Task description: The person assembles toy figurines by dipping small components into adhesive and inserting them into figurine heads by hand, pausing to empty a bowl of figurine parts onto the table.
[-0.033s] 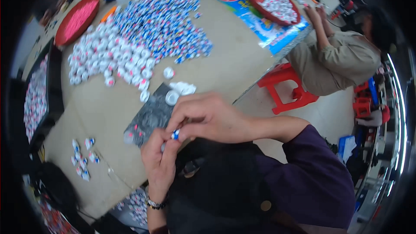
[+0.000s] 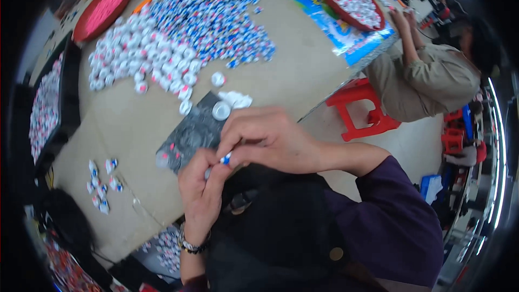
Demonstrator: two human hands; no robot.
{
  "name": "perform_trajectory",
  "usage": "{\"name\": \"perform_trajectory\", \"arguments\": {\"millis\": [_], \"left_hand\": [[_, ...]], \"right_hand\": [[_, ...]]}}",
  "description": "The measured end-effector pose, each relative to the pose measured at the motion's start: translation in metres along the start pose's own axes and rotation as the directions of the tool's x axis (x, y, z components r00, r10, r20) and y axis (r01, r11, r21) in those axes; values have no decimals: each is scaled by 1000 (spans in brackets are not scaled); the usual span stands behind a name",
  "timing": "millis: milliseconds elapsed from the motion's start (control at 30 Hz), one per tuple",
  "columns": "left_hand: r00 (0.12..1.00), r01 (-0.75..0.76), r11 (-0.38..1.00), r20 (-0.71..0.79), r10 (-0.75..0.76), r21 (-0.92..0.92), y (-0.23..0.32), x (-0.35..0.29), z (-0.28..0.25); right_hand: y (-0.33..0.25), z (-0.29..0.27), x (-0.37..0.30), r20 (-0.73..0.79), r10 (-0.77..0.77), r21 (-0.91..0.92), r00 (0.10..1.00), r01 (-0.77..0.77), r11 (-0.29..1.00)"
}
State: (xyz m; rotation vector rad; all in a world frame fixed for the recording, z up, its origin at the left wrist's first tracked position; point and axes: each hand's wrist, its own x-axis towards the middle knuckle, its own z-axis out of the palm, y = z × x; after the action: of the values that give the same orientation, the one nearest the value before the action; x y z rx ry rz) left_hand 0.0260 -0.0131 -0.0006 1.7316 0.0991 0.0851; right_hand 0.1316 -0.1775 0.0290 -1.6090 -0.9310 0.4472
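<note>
Between the fingertips of both hands is a small blue-and-white piece (image 2: 226,158), its exact kind too small to make out. My left hand (image 2: 201,186) pinches it from the left. From the right, my right hand (image 2: 270,140) closes thumb and fingers on it, with the palm side hidden. Just beyond the hands lies a dark grey square pad (image 2: 189,130) with pink specks on it. A small white round cup-like piece (image 2: 221,110) rests at its far edge, beside a crumpled white scrap (image 2: 238,99).
White round pieces (image 2: 138,48) and blue-white pieces (image 2: 216,16) are heaped on the table (image 2: 292,70). Several finished-looking pieces (image 2: 100,189) lie at left. Red trays (image 2: 89,32) hold small items. A co-worker (image 2: 440,75) sits at right by a red stool (image 2: 362,111).
The whole view has shifted slightly, with the table things appearing a little higher and further right. Both hands keep their hold on the small blue-and-white piece.
</note>
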Motion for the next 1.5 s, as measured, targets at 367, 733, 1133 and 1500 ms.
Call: {"name": "perform_trajectory", "arguments": {"millis": [367, 733, 1133, 1500], "left_hand": [[945, 326, 772, 160, -285, -545, 4, -16, -8], [932, 339, 734, 319, -175, -588, -9, -19, 5], [787, 546, 465, 617, 0, -696, -51, -6, -12], [905, 354, 685, 419, -79, -636, -34, -8, 9]], "right_hand": [[-1, -10, 9, -159, 39, 86, 987, -26, 996], [9, -12, -5, -294, 128, 244, 947, -55, 968], [32, -20, -7, -333, 244, 456, 911, -71, 887], [36, -21, -16, -419, 241, 443, 875, -35, 896]]}}
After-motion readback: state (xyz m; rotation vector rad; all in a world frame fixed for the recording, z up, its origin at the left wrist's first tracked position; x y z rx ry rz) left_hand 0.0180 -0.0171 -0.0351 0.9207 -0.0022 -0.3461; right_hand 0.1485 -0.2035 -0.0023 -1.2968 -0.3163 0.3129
